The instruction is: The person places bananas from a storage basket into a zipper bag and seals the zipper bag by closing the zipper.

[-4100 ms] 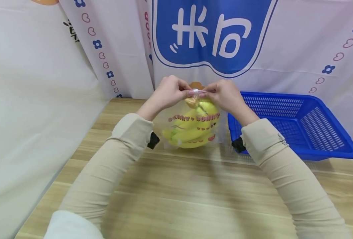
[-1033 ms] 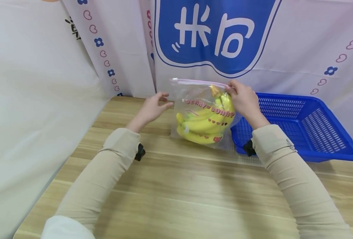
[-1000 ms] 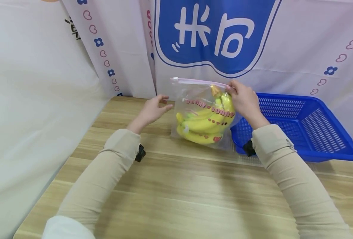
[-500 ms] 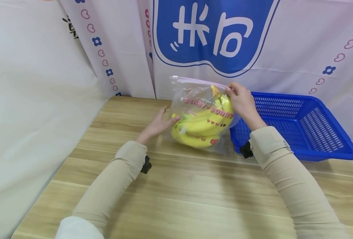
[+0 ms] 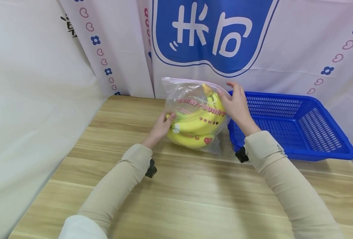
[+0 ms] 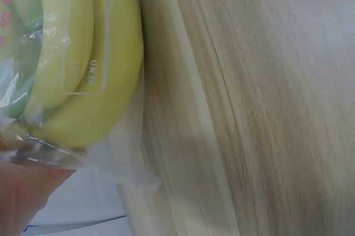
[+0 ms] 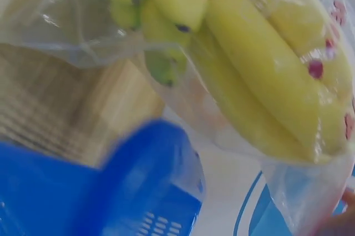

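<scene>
A clear slider zip bag with pink lettering leans upright on the table, with yellow bananas inside. Its pink-edged top looks closed, the white slider at the left end. My left hand grips the bag's lower left side, thumb in front and the other fingers hidden behind. At the upper right corner, my right hand has its thumb against the bag and its index finger stretched out above the edge. The left wrist view shows the bananas close up through the plastic; the right wrist view shows their dark tips.
A blue perforated basket stands on the wooden table, just right of the bag. Behind is a white cloth backdrop with a blue printed emblem. A pale cloth hangs along the left edge.
Both hands first pinched the zip edge together. The left hand then let go, moved down and took the bag's left side. The bag shifted slightly left; the right hand's fingers spread.
</scene>
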Demonstrator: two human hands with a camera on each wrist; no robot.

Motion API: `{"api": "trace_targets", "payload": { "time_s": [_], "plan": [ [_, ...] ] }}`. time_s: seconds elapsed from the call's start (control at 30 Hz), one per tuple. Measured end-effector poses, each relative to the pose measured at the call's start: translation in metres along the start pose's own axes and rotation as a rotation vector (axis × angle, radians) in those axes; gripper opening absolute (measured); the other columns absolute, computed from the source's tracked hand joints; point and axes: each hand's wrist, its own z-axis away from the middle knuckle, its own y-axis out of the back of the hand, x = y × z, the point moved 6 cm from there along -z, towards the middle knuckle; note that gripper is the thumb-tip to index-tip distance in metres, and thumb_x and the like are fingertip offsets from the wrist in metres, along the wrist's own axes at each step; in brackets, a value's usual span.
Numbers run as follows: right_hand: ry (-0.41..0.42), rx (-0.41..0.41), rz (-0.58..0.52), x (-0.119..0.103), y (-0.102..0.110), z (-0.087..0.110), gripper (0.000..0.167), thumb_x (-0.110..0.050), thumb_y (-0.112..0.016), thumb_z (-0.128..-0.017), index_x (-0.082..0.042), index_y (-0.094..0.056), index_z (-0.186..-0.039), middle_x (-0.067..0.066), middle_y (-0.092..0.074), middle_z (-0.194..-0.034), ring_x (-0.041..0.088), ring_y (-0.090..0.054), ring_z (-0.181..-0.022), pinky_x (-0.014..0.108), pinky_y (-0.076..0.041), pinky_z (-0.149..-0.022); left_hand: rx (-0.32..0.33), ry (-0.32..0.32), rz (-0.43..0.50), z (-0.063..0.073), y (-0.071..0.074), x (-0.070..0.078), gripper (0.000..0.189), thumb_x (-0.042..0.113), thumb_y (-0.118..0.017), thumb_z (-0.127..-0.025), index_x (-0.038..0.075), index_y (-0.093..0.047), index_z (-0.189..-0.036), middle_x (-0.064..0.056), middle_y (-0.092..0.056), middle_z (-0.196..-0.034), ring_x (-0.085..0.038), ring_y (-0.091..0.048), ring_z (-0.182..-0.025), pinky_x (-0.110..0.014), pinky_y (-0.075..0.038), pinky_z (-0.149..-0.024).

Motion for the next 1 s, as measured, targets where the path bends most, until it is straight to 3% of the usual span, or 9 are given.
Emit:
{"api": "trace_targets", "payload": {
  "time_s": [0.13,0.3,0.37,0.43,0.57,0.63,0.83,1.0],
  "plan": [
    [-0.028,0.096,-0.051,0.004,-0.005,0.007,0.071,-0.041,-0.048,-0.096,-0.004,-0.019,-0.150,0.019,-0.016,-0.155,0.033,-0.016,-0.145,0.050,-0.018,-0.120,0.045,0.002,-0.012,0.001,0.006,-0.003,0.041,0.041,-0.038,-0.101,0.010,-0.044,-0.127,-0.019,-0.057,-0.115,-0.025,-0.053,-0.094,-0.031,-0.048,-0.078],
    [-0.083,0.160,-0.166,0.013,-0.018,0.014,0.078,-0.039,-0.045,-0.097,-0.001,-0.004,-0.151,0.021,-0.005,-0.157,0.033,-0.010,-0.148,0.043,-0.013,-0.123,0.089,0.016,-0.017,0.000,0.015,-0.010,0.042,0.038,-0.036,-0.102,0.008,-0.044,-0.130,-0.020,-0.057,-0.125,-0.027,-0.055,-0.100,-0.031,-0.048,-0.080],
    [-0.124,0.129,-0.228,0.018,-0.027,0.016,0.080,-0.039,-0.043,-0.099,0.002,0.002,-0.151,0.025,-0.004,-0.157,0.034,-0.010,-0.148,0.041,-0.011,-0.123,0.102,0.027,-0.016,0.000,0.019,-0.013,0.044,0.038,-0.036,-0.102,0.007,-0.044,-0.132,-0.019,-0.056,-0.130,-0.027,-0.054,-0.102,-0.032,-0.047,-0.083],
    [-0.188,0.032,-0.266,0.023,-0.040,0.021,0.080,-0.045,-0.036,-0.100,0.000,0.006,-0.151,0.025,-0.003,-0.159,0.035,-0.009,-0.148,0.043,-0.010,-0.123,0.114,0.044,-0.012,0.000,0.023,-0.015,0.045,0.038,-0.035,-0.102,0.007,-0.044,-0.133,-0.018,-0.056,-0.129,-0.026,-0.053,-0.101,-0.033,-0.046,-0.083],
    [-0.285,-0.180,-0.273,0.032,-0.069,0.031,0.078,-0.055,-0.021,-0.100,-0.003,0.000,-0.153,0.021,-0.008,-0.160,0.035,-0.012,-0.148,0.048,-0.011,-0.122,0.130,0.063,-0.030,0.000,0.030,-0.017,0.047,0.039,-0.034,-0.102,0.007,-0.042,-0.136,-0.017,-0.057,-0.128,-0.026,-0.052,-0.103,-0.034,-0.045,-0.087],
    [-0.303,-0.241,-0.277,0.035,-0.081,0.035,0.078,-0.058,-0.018,-0.099,-0.004,-0.002,-0.153,0.019,-0.010,-0.160,0.034,-0.013,-0.148,0.049,-0.013,-0.121,0.133,0.071,-0.027,0.000,0.033,-0.017,0.047,0.040,-0.034,-0.102,0.008,-0.042,-0.137,-0.017,-0.057,-0.128,-0.028,-0.052,-0.105,-0.037,-0.046,-0.089],
    [-0.295,-0.239,-0.413,0.036,-0.105,0.040,0.073,-0.049,-0.034,-0.100,0.000,-0.008,-0.149,0.025,-0.023,-0.155,0.035,-0.028,-0.143,0.046,-0.028,-0.117,0.153,0.094,-0.011,0.000,0.045,-0.020,0.050,0.038,-0.034,-0.103,0.005,-0.039,-0.140,-0.020,-0.055,-0.130,-0.034,-0.052,-0.117,-0.045,-0.046,-0.098],
    [-0.284,-0.254,-0.414,0.031,-0.119,0.041,0.066,-0.046,-0.044,-0.098,-0.012,-0.017,-0.149,0.024,-0.034,-0.148,0.036,-0.038,-0.135,0.047,-0.034,-0.113,0.177,0.116,-0.067,-0.001,0.057,-0.026,0.053,0.040,-0.033,-0.102,0.004,-0.038,-0.141,-0.023,-0.053,-0.133,-0.037,-0.050,-0.123,-0.048,-0.044,-0.102]
  ]
}}
